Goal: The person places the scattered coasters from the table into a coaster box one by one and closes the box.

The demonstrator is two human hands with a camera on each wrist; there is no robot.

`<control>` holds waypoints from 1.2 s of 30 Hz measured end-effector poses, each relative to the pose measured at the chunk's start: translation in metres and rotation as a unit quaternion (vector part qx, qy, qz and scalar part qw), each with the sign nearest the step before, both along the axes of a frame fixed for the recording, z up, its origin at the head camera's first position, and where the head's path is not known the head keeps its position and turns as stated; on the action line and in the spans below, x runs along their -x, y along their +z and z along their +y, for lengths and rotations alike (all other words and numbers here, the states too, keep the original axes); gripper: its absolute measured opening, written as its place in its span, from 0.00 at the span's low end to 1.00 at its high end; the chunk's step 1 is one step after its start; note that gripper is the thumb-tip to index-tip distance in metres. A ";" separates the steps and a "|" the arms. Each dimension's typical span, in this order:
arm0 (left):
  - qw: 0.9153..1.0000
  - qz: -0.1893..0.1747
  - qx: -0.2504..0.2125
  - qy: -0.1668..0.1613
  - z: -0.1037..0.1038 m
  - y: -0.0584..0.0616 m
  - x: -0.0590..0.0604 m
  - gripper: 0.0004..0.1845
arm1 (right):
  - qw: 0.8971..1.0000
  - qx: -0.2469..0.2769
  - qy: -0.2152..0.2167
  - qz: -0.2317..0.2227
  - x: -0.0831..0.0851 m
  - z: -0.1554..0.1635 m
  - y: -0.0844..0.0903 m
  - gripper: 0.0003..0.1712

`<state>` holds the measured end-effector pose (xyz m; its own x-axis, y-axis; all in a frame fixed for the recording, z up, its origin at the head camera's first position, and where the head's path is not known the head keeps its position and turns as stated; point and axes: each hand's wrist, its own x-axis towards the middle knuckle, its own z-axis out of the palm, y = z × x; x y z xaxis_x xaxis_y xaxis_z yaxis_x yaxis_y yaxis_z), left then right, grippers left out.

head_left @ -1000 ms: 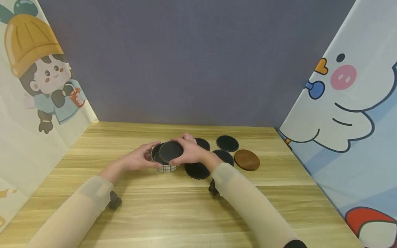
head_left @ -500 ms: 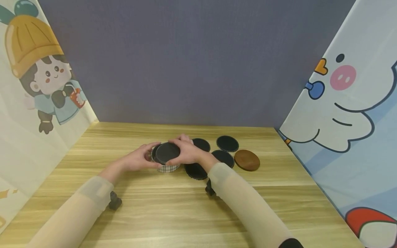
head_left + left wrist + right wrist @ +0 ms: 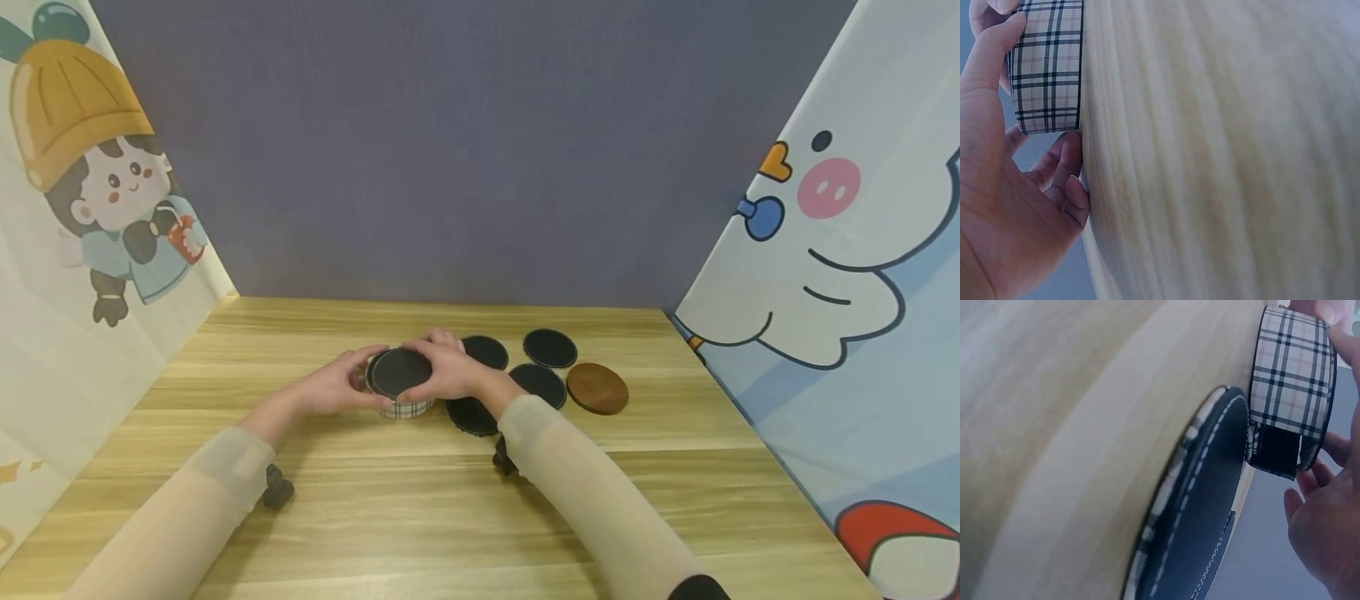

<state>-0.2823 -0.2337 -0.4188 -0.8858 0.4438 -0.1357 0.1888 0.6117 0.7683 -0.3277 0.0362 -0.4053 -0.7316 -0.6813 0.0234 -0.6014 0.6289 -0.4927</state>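
A round plaid coaster holder (image 3: 406,409) stands on the wooden table, left of the middle in the head view. My left hand (image 3: 330,387) grips it from the left, thumb in front and fingers behind. A round black coaster (image 3: 401,372) lies level at the holder's top, its right edge between the thumb and fingers of my right hand (image 3: 452,372). How deep it sits is hidden. Both wrist views show the plaid wall upright against the tabletop; in the right one, a dark opening (image 3: 1277,450) appears in the holder's side.
Several black coasters lie right of the holder, one at the back (image 3: 551,347) and another nearer the middle (image 3: 542,384). Beside them is a brown round wooden disc (image 3: 597,387). A grey panel (image 3: 450,150) closes off the back, with cartoon-printed sheets at both sides.
My right hand has moved left and slightly down with the black coaster, which went from tilted over the holder's right side to level on its top. My left hand stays in place.
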 end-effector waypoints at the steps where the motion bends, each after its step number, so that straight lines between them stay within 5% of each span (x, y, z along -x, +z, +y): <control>1: 1.000 -0.001 0.000 -0.001 0.000 0.000 0.000 0.58 | 1.000 0.000 0.000 -0.002 0.000 0.000 0.000 0.58; 24: 1.000 0.012 0.016 0.000 0.000 0.000 0.001 0.59 | 1.000 -0.006 -0.003 -0.027 -0.001 0.006 0.001 0.56; 36: 0.999 0.027 0.016 0.005 0.000 0.001 0.000 0.59 | 1.000 -0.001 0.006 -0.028 -0.011 0.043 0.009 0.43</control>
<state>-0.2825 -0.2335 -0.4175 -0.8966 0.4308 -0.1024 0.2226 0.6385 0.7368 -0.3168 0.0793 -0.3964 -0.7231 -0.6905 -0.0176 -0.5813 0.6222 -0.5244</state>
